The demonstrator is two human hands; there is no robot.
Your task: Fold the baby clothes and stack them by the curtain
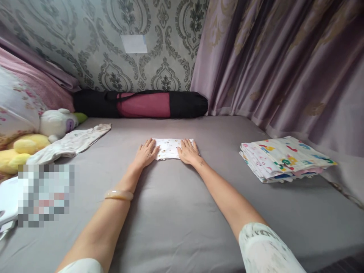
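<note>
A white cloth (168, 149) with small dark and tan prints lies folded into a flat rectangle on the grey bed sheet (170, 212). My left hand (147, 152) rests flat over its left end, fingers stretched out. Over the right end my right hand (188, 151) lies palm down, its fingers spread slightly. Both hands press on the cloth without gripping it, and they cover its two ends. The middle of the cloth shows between them.
A stack of folded printed cloths (287, 157) sits at right. Crumpled pale clothing (74, 142), a white plush toy (58, 123) and a yellow plush (25, 149) lie at left. A black and red long bag (143, 104) lines the wall; a curtain (273, 60) hangs at right.
</note>
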